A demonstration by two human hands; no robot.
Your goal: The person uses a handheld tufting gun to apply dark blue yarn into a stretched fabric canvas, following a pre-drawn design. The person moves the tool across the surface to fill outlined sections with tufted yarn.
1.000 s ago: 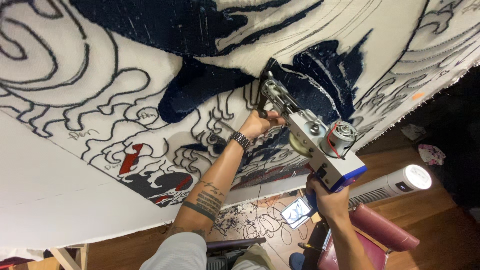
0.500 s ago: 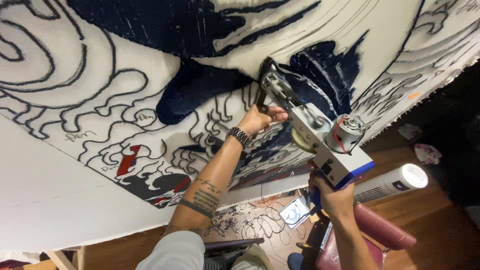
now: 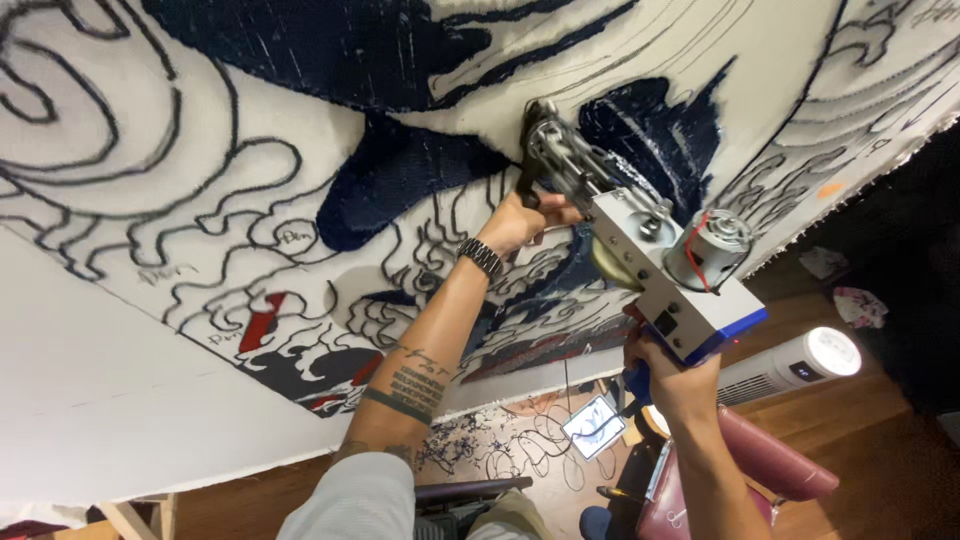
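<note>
Your left hand (image 3: 522, 222) reaches up with the forearm stretched long, fingers wrapped tight around the front handle of the tufting gun (image 3: 640, 255). Your right hand (image 3: 672, 375) is clenched around its blue rear grip, lower right. The gun's nose presses against the stretched cloth (image 3: 180, 160), beside the dark blue tufted patch (image 3: 650, 125).

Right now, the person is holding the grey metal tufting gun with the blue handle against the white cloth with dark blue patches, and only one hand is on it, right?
Not quite. Both hands are on the grey metal tufting gun: the left hand grips its front handle near the white cloth, and the right hand holds the blue handle. The head view shows it.
</note>
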